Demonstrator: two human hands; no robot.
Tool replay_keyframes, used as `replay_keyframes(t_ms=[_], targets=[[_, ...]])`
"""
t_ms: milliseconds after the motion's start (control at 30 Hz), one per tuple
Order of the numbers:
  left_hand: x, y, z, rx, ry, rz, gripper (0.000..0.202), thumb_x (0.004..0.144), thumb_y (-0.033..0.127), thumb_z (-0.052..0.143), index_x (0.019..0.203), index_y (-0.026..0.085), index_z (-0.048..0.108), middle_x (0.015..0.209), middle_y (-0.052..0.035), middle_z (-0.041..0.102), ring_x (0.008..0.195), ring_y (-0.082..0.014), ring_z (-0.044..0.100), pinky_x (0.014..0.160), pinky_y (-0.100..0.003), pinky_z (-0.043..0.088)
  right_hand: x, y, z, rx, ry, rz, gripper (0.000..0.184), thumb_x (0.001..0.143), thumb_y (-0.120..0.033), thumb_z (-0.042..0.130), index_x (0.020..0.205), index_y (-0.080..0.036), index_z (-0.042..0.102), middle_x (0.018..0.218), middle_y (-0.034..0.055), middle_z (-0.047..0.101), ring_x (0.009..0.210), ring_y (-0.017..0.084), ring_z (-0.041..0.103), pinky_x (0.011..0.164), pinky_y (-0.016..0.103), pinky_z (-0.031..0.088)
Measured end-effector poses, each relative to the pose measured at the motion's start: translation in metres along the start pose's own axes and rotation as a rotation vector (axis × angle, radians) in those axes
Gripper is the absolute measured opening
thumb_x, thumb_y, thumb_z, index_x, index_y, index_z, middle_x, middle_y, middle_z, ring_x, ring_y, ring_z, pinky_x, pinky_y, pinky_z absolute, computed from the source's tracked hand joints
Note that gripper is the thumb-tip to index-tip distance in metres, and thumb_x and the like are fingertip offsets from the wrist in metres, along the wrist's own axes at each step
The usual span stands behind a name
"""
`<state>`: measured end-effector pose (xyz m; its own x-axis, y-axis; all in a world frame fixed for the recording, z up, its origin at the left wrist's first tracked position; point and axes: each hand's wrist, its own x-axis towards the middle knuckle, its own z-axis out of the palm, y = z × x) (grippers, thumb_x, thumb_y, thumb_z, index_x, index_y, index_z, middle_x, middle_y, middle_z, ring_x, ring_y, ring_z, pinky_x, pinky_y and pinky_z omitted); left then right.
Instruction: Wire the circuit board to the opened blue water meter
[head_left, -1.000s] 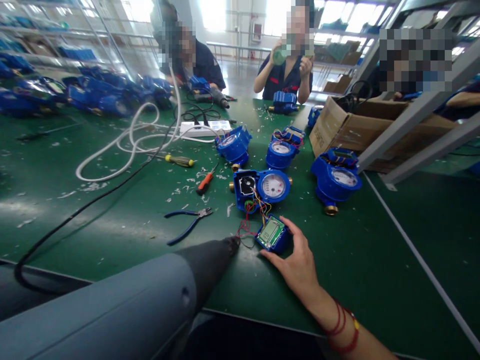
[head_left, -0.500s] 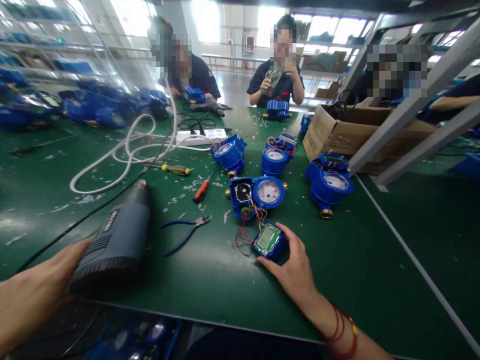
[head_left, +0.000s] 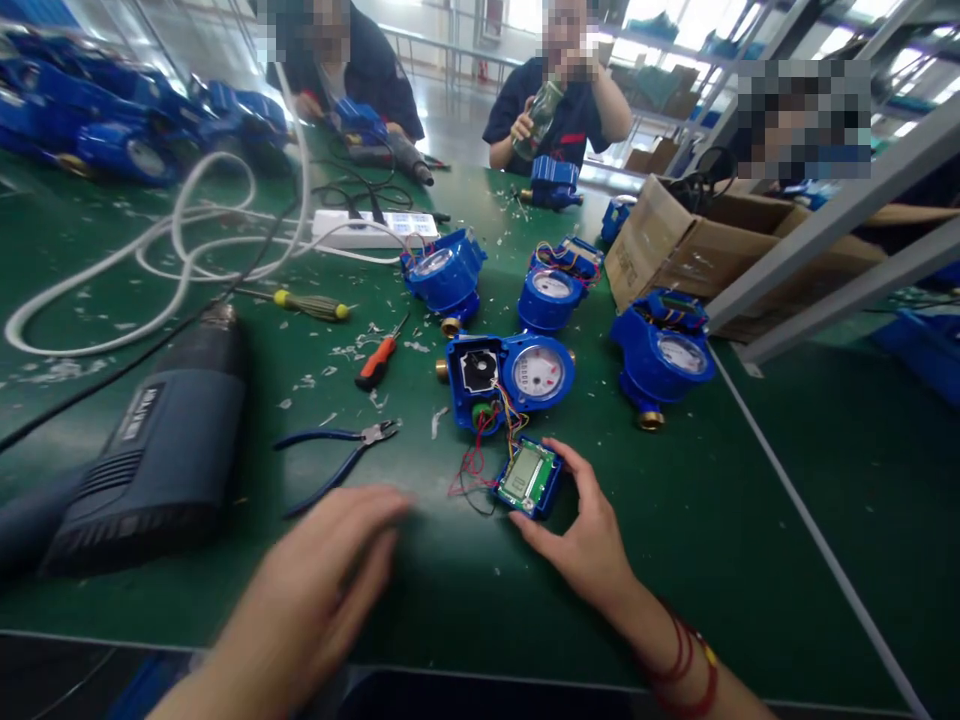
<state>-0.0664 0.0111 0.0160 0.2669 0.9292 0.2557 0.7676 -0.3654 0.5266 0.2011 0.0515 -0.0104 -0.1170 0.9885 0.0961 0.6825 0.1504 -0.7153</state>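
R hand point(head_left: 592, 545) is pinching the display unit point(head_left: 529, 478) by its edges, thumb vs. fingers, prob. to steady it w/o covering its top; unit is sitting screen-up just below the open meter point(head_left: 536, 372), likely close b/c thin wires point(head_left: 474, 460) are linking the two. L hand point(head_left: 315, 580), blurred, is hovering nr the pliers point(head_left: 373, 433), fingers loosely together, thumb apart, gripping nothing visible. Heat gun point(head_left: 165, 450) is lying off to the L, nozzle pointing away from the person, presumably for safety.

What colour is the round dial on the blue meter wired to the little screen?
The round dial is white with red marks, clearest in the head view.
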Motion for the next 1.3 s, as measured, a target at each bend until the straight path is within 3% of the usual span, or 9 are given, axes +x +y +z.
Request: replay_keyframes(t_ms=[100,200,267,333,433,567,733,1000,1300], targets=[[0.028,0.014,0.042,-0.076,-0.143,-0.047,0.025,0.086,0.02,0.042,0.11,0.018,0.052,0.102,-0.0086,0.058,0.095,-0.0209,0.054,0.085,-0.037,0.046,0.004,0.002,-0.003,0.071,-0.024,-0.008,0.071,0.069,-0.027,0.067,0.13,-0.021,0.033,0.129,0.0101,0.047,0.115,0.026,0.047,0.099,0.043,0.039],[0.043,0.017,0.059,-0.114,-0.189,-0.079,0.019,0.088,0.022,0.04,0.094,0.016,0.057,0.09,-0.0078,0.057,0.084,-0.0198,0.055,0.076,-0.036,0.047,0.008,0.005,-0.006,0.084,-0.057,-0.028,0.07,0.07,-0.026,0.066,0.131,-0.021,0.031,0.13,0.0098,0.046,0.116,0.025,0.047,0.1,0.042,0.039],[0.045,0.02,0.059,-0.158,-0.216,-0.069,0.019,0.089,0.021,0.039,0.09,0.018,0.057,0.087,-0.0052,0.057,0.08,-0.0166,0.056,0.073,-0.031,0.047,0.008,0.003,-0.007,-0.023,0.015,-0.069,0.069,0.07,-0.028,0.067,0.13,-0.019,0.034,0.131,0.012,0.043,0.119,0.028,0.043,0.1,0.046,0.038],[0.043,0.024,0.057,-0.263,-0.239,-0.087,0.017,0.09,0.021,0.039,0.09,0.019,0.056,0.087,-0.0029,0.057,0.079,-0.014,0.056,0.072,-0.028,0.047,0.003,-0.002,-0.008,-0.188,0.191,-0.15,0.061,0.07,-0.028,0.068,0.124,-0.017,0.043,0.129,0.0145,0.043,0.118,0.031,0.041,0.097,0.05,0.037],[0.038,0.034,0.057,-0.469,-0.24,-0.161,0.017,0.09,0.024,0.04,0.089,0.021,0.056,0.083,-0.0012,0.057,0.076,-0.0132,0.056,0.07,-0.026,0.047,-0.011,-0.014,-0.006,-0.279,0.348,-0.337,0.035,0.073,-0.022,0.067,0.106,-0.017,0.056,0.101,0.01,0.059,0.094,0.025,0.053,0.082,0.041,0.044],[0.033,0.046,0.065,-0.576,-0.145,-0.2,0.014,0.088,0.023,0.044,0.09,0.02,0.058,0.082,-0.0017,0.058,0.075,-0.0136,0.057,0.068,-0.026,0.048,-0.025,-0.027,0.004,-0.187,0.24,-0.387,0.021,0.076,-0.021,0.066,0.097,-0.019,0.063,0.084,0.0052,0.066,0.076,0.019,0.057,0.069,0.033,0.045],[0.03,0.051,0.071,-0.595,-0.033,-0.112,0.016,0.086,0.013,0.045,0.095,0.019,0.057,0.087,-0.0036,0.06,0.08,-0.0125,0.059,0.07,-0.023,0.049,-0.023,-0.031,0.014,-0.142,0.282,-0.344,0.019,0.079,-0.022,0.064,0.098,-0.019,0.067,0.083,0.005,0.068,0.073,0.019,0.058,0.066,0.032,0.044],[0.031,0.052,0.074,-0.539,-0.012,-0.041,0.022,0.085,0.008,0.045,0.099,0.019,0.057,0.086,-0.0042,0.057,0.079,-0.0136,0.056,0.07,-0.025,0.049,-0.018,-0.029,0.01,-0.138,0.259,-0.357,0.017,0.08,-0.014,0.061,0.094,-0.021,0.068,0.077,0.0022,0.069,0.067,0.016,0.058,0.062,0.03,0.041],[0.031,0.051,0.076,-0.446,-0.012,-0.005,0.017,0.085,0.009,0.042,0.09,0.018,0.056,0.082,-0.0047,0.054,0.074,-0.0143,0.054,0.064,-0.025,0.046,-0.014,-0.029,0.008,-0.199,0.222,-0.395,0.011,0.079,-0.012,0.06,0.084,-0.019,0.067,0.072,0.0008,0.069,0.066,0.015,0.058,0.062,0.029,0.039]])
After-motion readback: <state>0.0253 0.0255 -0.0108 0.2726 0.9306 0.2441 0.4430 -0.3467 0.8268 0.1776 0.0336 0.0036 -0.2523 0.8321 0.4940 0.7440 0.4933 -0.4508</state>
